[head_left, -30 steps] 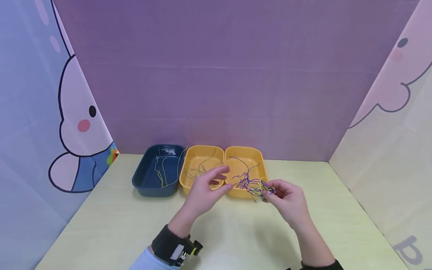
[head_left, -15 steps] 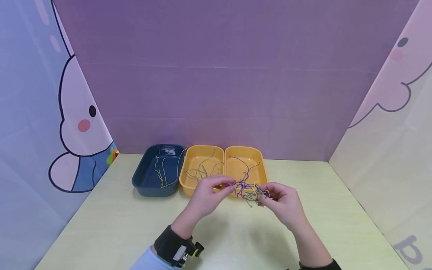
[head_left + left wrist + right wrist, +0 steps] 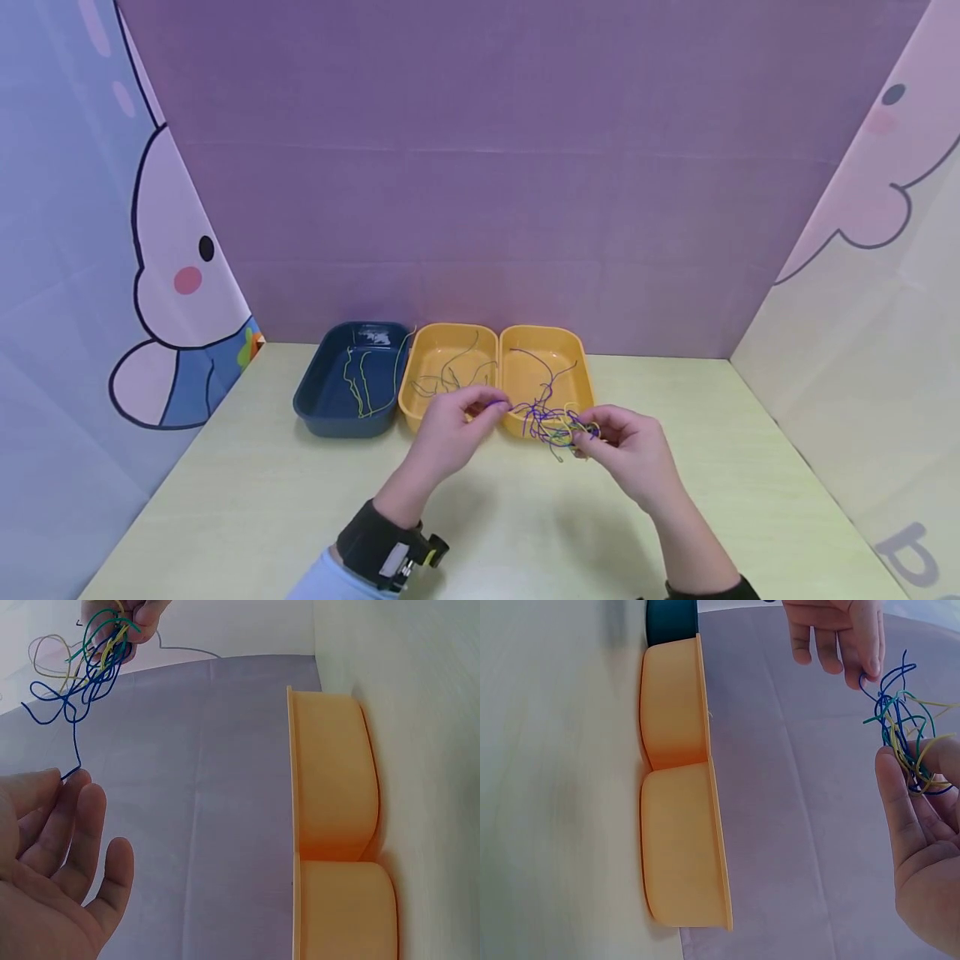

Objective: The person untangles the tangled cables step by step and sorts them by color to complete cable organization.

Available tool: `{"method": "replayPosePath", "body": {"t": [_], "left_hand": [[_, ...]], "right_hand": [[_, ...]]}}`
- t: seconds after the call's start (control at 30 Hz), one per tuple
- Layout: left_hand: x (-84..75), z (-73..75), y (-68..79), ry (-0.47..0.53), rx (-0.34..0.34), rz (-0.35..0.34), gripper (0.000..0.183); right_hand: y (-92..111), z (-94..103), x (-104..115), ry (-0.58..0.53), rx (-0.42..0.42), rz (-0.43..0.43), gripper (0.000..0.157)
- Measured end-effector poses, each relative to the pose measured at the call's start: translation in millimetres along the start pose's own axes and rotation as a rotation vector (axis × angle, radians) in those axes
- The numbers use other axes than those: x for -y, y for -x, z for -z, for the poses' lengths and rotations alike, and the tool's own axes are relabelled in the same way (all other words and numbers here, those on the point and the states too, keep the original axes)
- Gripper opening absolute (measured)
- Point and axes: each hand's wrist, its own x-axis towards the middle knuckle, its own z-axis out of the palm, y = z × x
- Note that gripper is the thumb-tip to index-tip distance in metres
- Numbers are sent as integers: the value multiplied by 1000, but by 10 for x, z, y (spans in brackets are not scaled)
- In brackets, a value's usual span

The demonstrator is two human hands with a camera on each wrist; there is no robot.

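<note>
My right hand (image 3: 630,454) pinches a tangled bundle of thin wires (image 3: 900,724) in blue, green and yellow. Between the thumb and forefinger of my left hand (image 3: 453,429) is the end of one blue wire (image 3: 76,742), which runs from those fingertips into the tangle. In the left wrist view the other fingers of that hand are spread apart. Both hands are raised over the table, in front of the boxes. Part of the bundle is hidden inside my right hand.
A dark blue box (image 3: 330,423) at the left has yellow wires in it. The middle yellow box (image 3: 411,412) contains greenish-grey wires, and the right yellow box (image 3: 585,375) contains blue-purple ones. A purple backdrop (image 3: 480,208) stands behind them.
My left hand has come down and right to the bundle, pinched a blue wire and drawn back slightly left. My right hand has shifted a little left with the bundle.
</note>
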Motion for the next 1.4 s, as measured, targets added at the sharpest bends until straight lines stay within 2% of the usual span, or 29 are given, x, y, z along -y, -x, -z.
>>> {"method": "replayPosePath", "body": {"t": [0.23, 0.53, 0.7, 0.97, 1.13, 1.23, 1.4], "left_hand": [[11, 82, -13, -33, -62, -4, 10], [45, 240, -21, -34, -123, -28, 10], [90, 383, -50, -21, -226, -43, 11], [200, 703, -40, -19, -336, 47, 17], [242, 875, -25, -64, -444, 87, 19], [233, 924, -13, -82, -471, 108, 21], [238, 920, -16, -81, -462, 126, 22]], "right_hand": [[-2, 31, -2, 23, -11, -4, 11], [-65, 122, -312, 16, -37, 9, 9], [-89, 205, -346, 37, -98, 12, 9], [-103, 318, -339, -25, -162, 6, 13], [-116, 339, -333, -34, -199, 11, 13], [-117, 347, -328, -35, -210, 7, 13], [-115, 353, -327, -41, -207, 0, 12]]}}
